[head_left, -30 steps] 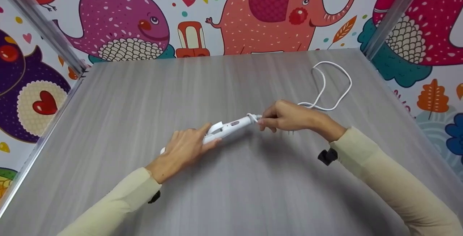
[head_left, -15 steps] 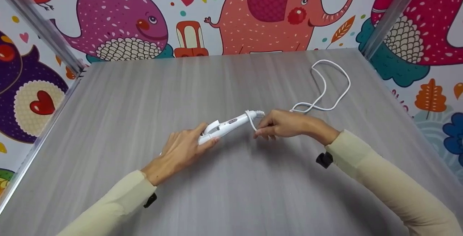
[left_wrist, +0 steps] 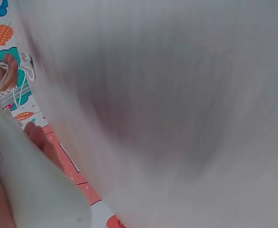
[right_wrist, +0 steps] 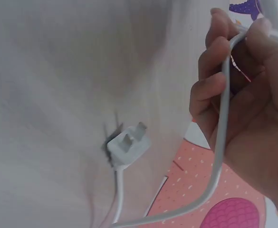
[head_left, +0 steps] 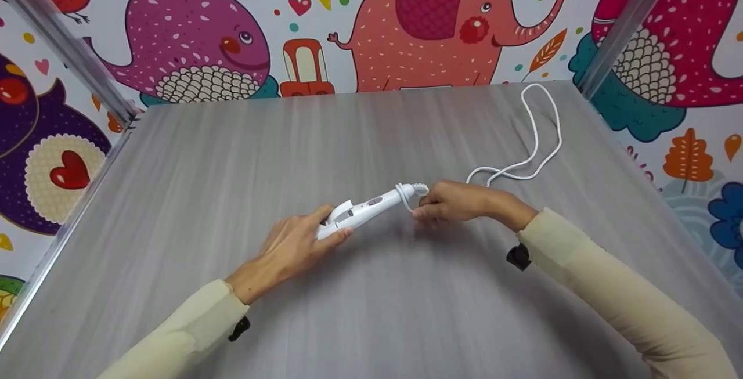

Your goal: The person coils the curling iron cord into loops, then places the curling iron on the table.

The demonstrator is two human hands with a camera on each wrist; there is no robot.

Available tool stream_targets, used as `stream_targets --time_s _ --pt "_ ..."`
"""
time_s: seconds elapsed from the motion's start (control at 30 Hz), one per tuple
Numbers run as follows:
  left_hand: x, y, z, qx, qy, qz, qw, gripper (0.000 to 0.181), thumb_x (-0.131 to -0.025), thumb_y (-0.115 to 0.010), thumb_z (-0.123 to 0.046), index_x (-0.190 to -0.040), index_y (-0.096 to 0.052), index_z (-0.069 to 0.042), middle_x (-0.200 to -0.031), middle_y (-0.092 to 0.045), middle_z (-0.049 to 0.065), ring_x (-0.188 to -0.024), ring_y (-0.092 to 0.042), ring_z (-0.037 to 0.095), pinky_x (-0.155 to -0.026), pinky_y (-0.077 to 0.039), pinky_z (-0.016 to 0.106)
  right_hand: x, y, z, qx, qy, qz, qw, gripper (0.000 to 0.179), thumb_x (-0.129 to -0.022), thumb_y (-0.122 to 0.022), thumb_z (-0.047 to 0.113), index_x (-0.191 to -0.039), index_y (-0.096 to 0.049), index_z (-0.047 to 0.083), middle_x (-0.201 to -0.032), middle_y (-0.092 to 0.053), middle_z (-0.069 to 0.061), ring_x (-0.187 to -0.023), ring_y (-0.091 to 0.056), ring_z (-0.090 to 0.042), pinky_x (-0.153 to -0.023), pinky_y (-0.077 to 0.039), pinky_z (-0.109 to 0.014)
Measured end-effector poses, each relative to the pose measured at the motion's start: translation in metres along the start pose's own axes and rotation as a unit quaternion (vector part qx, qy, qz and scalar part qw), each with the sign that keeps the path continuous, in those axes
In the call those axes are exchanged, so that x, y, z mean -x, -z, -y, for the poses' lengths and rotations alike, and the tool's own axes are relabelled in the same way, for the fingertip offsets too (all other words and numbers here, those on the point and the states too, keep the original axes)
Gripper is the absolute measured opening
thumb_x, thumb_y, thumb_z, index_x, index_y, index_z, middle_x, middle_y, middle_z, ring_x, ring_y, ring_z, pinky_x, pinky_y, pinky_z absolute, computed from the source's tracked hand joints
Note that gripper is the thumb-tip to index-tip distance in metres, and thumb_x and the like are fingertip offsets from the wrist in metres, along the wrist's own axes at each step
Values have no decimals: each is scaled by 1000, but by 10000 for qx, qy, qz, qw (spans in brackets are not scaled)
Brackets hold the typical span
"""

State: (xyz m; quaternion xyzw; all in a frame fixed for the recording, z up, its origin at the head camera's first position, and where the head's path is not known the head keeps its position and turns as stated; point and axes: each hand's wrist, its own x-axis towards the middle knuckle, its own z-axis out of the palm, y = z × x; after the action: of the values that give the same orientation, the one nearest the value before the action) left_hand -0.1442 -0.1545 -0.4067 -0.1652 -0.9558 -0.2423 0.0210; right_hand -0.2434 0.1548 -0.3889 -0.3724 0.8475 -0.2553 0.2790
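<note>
A white curling iron (head_left: 371,209) with a lever and a button on its handle lies slanted in the head view. My left hand (head_left: 296,239) grips it at the lower-left part, covering that end. White cord (head_left: 405,194) winds round the handle's far end, just below the ribbed cord sleeve (head_left: 419,188). My right hand (head_left: 455,200) pinches the cord beside that end, between thumb and fingertips. In the right wrist view, cord (right_wrist: 220,137) runs down past the curled fingers. A white two-prong plug (right_wrist: 129,145) lies at the tabletop below this hand.
The rest of the cord forms a long loop (head_left: 560,129) at the back right of the grey wood-grain table (head_left: 261,147). Walls with printed cartoon animals (head_left: 429,31) and metal corner posts (head_left: 630,28) stand round the table.
My right hand has moved slightly toward me, drawing the cord round the handle end. The loop on the table has narrowed and shifted farther back. My left hand keeps its grip.
</note>
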Motion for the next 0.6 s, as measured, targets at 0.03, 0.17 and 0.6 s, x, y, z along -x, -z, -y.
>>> stream_targets --time_s 0.03,0.17,0.6 --pt "1 0 0 46 -14 36 10000 42 -94 -66 -47 -121 -62 -15 -73 -60 -1 -59 -47 13 -52 -37 29 0 0 -1 -31 -38 -3 10000 33 -102 -58 25 -86 -73 1 -68 -61 0 -60 -48 -4 -56 -38 -21" --pt "3 0 0 272 -41 260 9993 43 -94 -65 -47 -124 -62 -16 -78 -62 -2 -62 -48 11 -54 -37 27 0 0 -7 -238 -92 -4 9997 25 -100 -62 21 -89 -72 1 -70 -58 2 -61 -47 -5 -57 -37 -21" --pt "2 -2 1 470 -430 889 9940 43 -96 -59 -54 -119 -62 -19 -75 -56 -5 -61 -44 8 -52 -33 24 -5 4 -14 322 680 -317 9967 12 -89 -62 -3 -92 -71 5 -81 -63 -2 -73 -50 -8 -68 -42 -23"
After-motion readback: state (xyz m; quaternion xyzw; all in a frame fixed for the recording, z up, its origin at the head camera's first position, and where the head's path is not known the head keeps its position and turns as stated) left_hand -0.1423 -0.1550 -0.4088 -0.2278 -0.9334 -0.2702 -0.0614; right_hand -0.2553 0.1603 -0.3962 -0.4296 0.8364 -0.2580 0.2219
